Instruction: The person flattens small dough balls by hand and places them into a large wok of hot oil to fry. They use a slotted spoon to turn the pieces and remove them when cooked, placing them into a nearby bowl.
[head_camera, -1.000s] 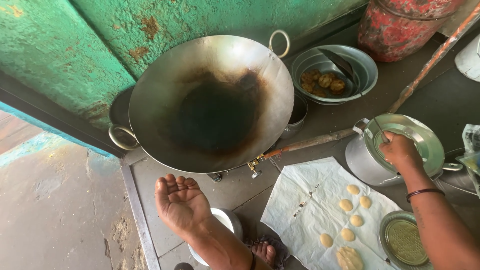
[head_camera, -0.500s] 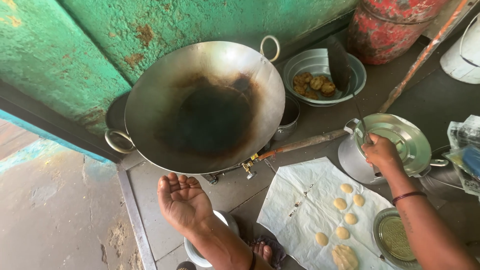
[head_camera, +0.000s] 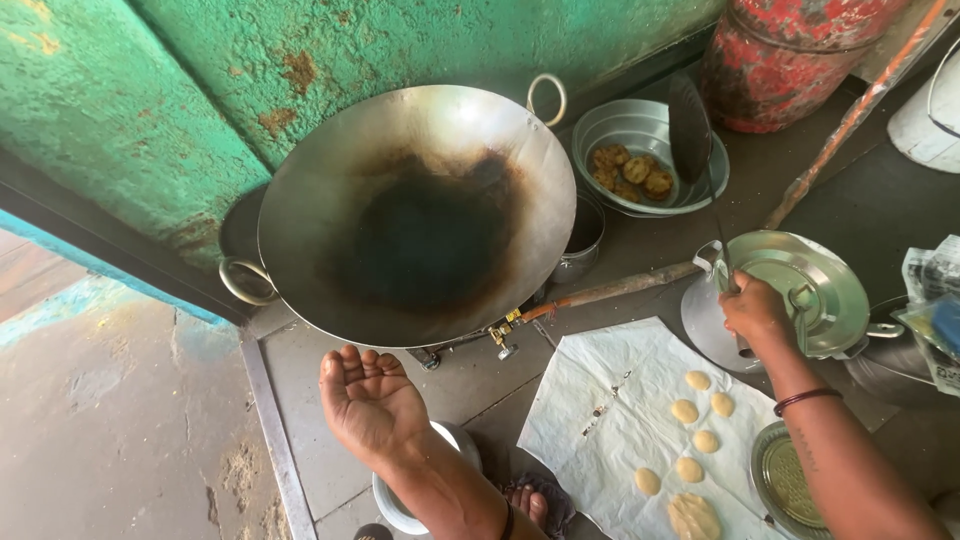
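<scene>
While the left hand (head_camera: 372, 405) hangs open, palm up and fingers spread with nothing in it, just above a white bowl (head_camera: 395, 500) at about six o'clock, the right hand (head_camera: 757, 312) at three o'clock has its grip pressed around the near edge of a round steel lid (head_camera: 800, 290), fingers curled over the rim beside a small handle. That lid sits tilted on a metal pot (head_camera: 700, 320) on the floor. I judge it thin, stiff and light, smooth enough to slip in a floury hand, so the rim near the handle looks the surest place to take it; it may be warm, which I cannot tell.

Between the two arms lies a creased white paper sheet (head_camera: 600, 400), limp and easily torn, carrying small pale dough discs (head_camera: 686, 411) that look soft and sticky. A shallow steel plate (head_camera: 785, 480) rests at its four o'clock edge.

Farther off, at twelve o'clock, a big two-handled wok (head_camera: 420, 210) sits on a burner, grey metal with a black scorched centre, surely heavy. At one o'clock a steel bowl (head_camera: 640, 130) holds browned fried pieces (head_camera: 630, 172). Beyond stands a rusty red gas cylinder (head_camera: 790, 60) against a flaking green wall (head_camera: 150, 110).
</scene>
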